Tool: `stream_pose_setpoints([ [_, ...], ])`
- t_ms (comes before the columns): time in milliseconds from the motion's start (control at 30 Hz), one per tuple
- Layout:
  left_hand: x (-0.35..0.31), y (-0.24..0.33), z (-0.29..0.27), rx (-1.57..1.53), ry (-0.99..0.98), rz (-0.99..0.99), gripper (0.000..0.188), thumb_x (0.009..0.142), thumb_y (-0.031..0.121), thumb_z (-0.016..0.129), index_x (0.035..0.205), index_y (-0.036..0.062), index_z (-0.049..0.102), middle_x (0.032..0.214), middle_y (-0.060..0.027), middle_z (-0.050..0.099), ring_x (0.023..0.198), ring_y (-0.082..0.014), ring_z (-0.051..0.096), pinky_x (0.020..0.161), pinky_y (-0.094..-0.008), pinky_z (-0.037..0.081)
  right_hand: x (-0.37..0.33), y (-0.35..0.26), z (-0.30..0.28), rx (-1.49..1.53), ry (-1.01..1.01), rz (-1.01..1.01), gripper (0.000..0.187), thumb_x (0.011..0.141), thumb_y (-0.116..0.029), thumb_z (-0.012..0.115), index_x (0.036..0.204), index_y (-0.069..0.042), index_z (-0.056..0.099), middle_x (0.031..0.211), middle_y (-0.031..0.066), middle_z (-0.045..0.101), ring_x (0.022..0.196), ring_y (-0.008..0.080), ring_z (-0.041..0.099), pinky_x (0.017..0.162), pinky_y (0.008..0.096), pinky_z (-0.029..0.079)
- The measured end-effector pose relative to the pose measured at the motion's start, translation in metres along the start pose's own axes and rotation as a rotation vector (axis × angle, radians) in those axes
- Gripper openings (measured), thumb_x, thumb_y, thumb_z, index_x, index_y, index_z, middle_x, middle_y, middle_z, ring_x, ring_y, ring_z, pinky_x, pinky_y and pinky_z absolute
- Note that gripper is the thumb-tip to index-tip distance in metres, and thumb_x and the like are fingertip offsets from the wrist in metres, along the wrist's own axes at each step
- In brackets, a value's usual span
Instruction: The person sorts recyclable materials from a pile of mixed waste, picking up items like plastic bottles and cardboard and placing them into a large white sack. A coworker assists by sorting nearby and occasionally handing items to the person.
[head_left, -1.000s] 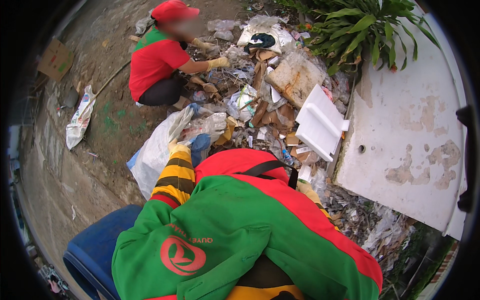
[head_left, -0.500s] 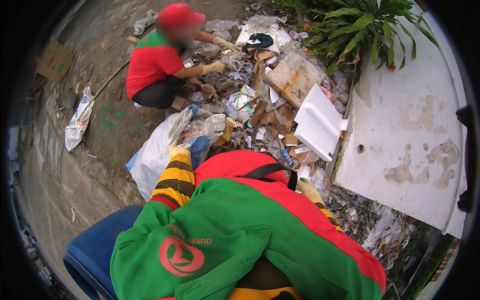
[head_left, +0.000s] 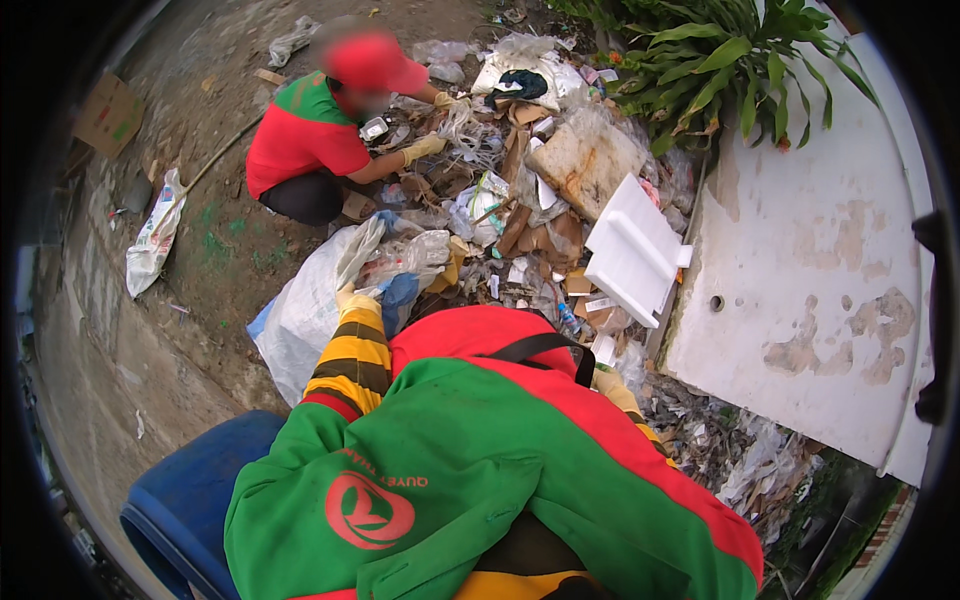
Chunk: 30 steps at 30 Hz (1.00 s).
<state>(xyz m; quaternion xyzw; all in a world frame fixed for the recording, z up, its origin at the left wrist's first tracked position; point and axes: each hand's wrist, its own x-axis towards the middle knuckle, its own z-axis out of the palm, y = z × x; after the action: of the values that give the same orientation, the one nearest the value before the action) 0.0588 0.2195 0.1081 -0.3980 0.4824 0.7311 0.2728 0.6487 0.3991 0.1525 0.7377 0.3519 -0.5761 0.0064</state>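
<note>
My left hand (head_left: 355, 299), in a pale yellow glove, is closed on the rim of a white woven sack (head_left: 300, 315). The sack leans at the left of a waste heap, its mouth bulging with clear plastic bags (head_left: 415, 258) and some blue material. My right hand (head_left: 616, 390), gloved too, is low at the heap's right side, close to loose plastic scraps (head_left: 632, 362). My jacket and red head covering hide most of its fingers, so whether it holds anything does not show. White polystyrene foam (head_left: 632, 250) lies tilted on the heap just beyond it.
Across the heap a co-worker (head_left: 312, 140) squats, gloved hands in tangled pale strips (head_left: 470, 132). A stained foam slab (head_left: 587, 160), a leafy plant (head_left: 735, 65) and a peeling white panel (head_left: 800, 270) border the right. A blue barrel (head_left: 205, 490) lies at lower left.
The co-worker has bent the head down and leaned toward the heap, one hand drawn back among the pale strips. My left hand stays on the sack; my right hand has hardly shifted.
</note>
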Motion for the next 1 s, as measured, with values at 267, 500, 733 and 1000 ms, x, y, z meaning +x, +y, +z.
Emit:
stream_pose_setpoints([
  [267, -0.002, 0.006, -0.007, 0.056, -0.056, -0.029, 0.027, 0.089, 0.015, 0.053, 0.11, 0.0017, 0.065, 0.101, -0.0164, 0.067, 0.09, -0.0362, 0.064, 0.085, -0.0492, 0.05, 0.025, 0.016, 0.014, 0.073, 0.018, 0.041, 0.042, 0.084, -0.018, 0.074, 0.122, -0.008, 0.059, 0.099, 0.0018, 0.064, 0.07, 0.0152, 0.058, 0.056, 0.0283, 0.045],
  [500, -0.027, 0.008, 0.006, -0.101, -0.005, 0.002, 0.023, 0.086, 0.017, 0.06, 0.103, 0.0034, 0.066, 0.094, -0.014, 0.067, 0.082, -0.0344, 0.064, 0.078, -0.0473, 0.051, 0.035, 0.011, 0.015, 0.061, -0.032, -0.024, 0.043, 0.085, -0.015, 0.072, 0.125, -0.007, 0.058, 0.101, 0.0054, 0.065, 0.07, 0.0147, 0.058, 0.054, 0.0282, 0.046],
  [733, -0.038, 0.01, 0.004, -0.061, -0.002, 0.008, 0.023, 0.087, 0.026, 0.065, 0.101, 0.0081, 0.067, 0.087, -0.0133, 0.066, 0.072, -0.0335, 0.062, 0.067, -0.0458, 0.051, 0.033, 0.005, 0.018, 0.023, -0.041, -0.022, 0.041, 0.085, -0.015, 0.072, 0.123, -0.005, 0.059, 0.096, 0.0062, 0.066, 0.066, 0.0148, 0.058, 0.052, 0.027, 0.046],
  [1000, -0.031, 0.013, 0.005, 0.008, 0.01, -0.004, 0.026, 0.089, 0.028, 0.059, 0.105, 0.0071, 0.065, 0.091, -0.0156, 0.066, 0.074, -0.0347, 0.062, 0.067, -0.0458, 0.051, 0.033, 0.007, 0.021, 0.047, -0.003, -0.04, 0.039, 0.085, -0.015, 0.072, 0.121, -0.006, 0.06, 0.092, 0.0052, 0.066, 0.067, 0.0136, 0.057, 0.053, 0.0273, 0.045],
])
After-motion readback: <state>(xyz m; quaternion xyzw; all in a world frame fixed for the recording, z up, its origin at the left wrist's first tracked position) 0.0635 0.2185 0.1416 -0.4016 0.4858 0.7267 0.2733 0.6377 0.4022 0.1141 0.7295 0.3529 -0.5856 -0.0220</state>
